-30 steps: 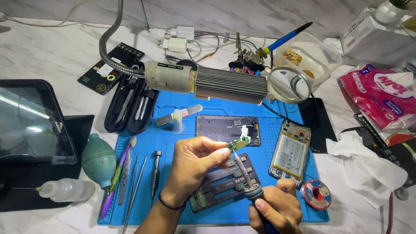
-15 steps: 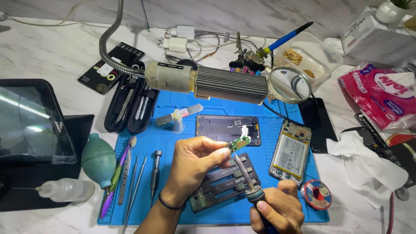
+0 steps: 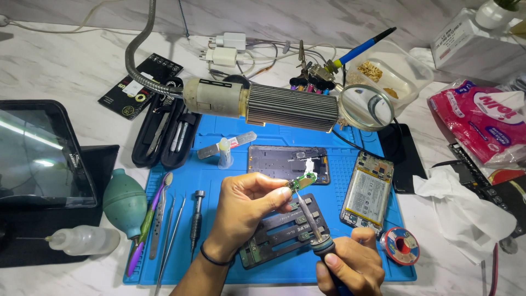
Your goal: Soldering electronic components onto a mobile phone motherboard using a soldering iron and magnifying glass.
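Note:
My left hand [image 3: 241,211] pinches a small green circuit board [image 3: 303,180] between thumb and fingertips, holding it above the blue work mat [image 3: 219,181]. My right hand [image 3: 350,266] grips a soldering iron [image 3: 313,227] by its dark handle, and the thin tip points up and touches the underside of the small board. Below both hands lies a dark board-holder jig [image 3: 285,230]. Just behind the board sits a phone frame [image 3: 285,163], and an opened phone with its battery showing [image 3: 367,192] lies to the right.
A gooseneck lamp with a ribbed metal body [image 3: 274,107] and a magnifier [image 3: 369,107] hang over the mat's back. Tweezers, a screwdriver [image 3: 195,219] and a purple brush lie at left, beside a green air blower [image 3: 125,203]. A solder spool [image 3: 401,245], tissue and a tablet [image 3: 38,151] flank the mat.

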